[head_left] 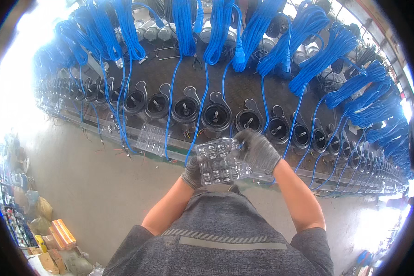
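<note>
In front of my chest I hold a clear plastic blister tray (222,171) with rows of moulded pockets, tilted toward me. My left hand (193,173), in a dark grey glove, is closed on its left edge. My right hand (258,151), gloved alike, is over the tray's upper right corner with fingers drawn together; whatever lies between the fingertips is too small to make out. Just beyond the tray stand round black housings (216,116), each with a pale shaft in its centre and a curved metal loop at its rim.
Coiled blue cables (218,37) hang along the bench's far side, with strands running down past the housings. A second clear tray (152,139) lies at the bench's near edge. Pliers (197,62) rest farther back on the dark bench top (165,69). Boxes (62,233) sit on the floor, lower left.
</note>
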The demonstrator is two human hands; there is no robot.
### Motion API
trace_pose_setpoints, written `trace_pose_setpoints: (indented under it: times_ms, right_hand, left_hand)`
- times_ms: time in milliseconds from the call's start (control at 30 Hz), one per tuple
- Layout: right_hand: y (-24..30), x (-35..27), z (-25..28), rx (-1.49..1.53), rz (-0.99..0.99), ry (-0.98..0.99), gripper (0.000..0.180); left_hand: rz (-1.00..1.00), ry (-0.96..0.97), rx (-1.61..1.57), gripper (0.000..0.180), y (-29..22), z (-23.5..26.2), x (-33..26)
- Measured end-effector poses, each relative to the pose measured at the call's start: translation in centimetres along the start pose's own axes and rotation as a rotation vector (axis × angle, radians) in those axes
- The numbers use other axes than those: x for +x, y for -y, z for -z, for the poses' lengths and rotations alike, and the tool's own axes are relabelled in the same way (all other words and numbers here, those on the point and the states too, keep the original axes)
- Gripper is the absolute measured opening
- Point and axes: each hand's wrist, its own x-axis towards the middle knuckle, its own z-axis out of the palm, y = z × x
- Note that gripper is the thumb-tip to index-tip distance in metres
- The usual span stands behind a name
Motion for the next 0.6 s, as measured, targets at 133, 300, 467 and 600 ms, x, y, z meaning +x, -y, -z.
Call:
trace_pose_setpoints:
  times_ms: [133,300,467,600]
  right_hand:
    - [-6.7,1.6,1.5,1.513,-0.575,-0.254,0.032]
    - [-5.4,2.9,4.6,0.480,-0.545,-0.225,0.037]
    - [-6.8,4.4,4.2,0.611,-0.642,-0.170,0.032]
    - [-7.0,5.1,4.6,0.674,-0.721,-0.104,0.028]
  left_hand:
    - [0.109,-0.018,-0.067,0.092,-0.1,-1.1,-0.4]
    - [0.061,-0.063,-0.036,0.090,0.4,-0.1,-1.0]
    - [0.080,-0.082,-0.037,0.091,0.6,0.8,-1.0]
    - [0.097,-0.091,-0.048,0.091,0.4,1.1,-0.8]
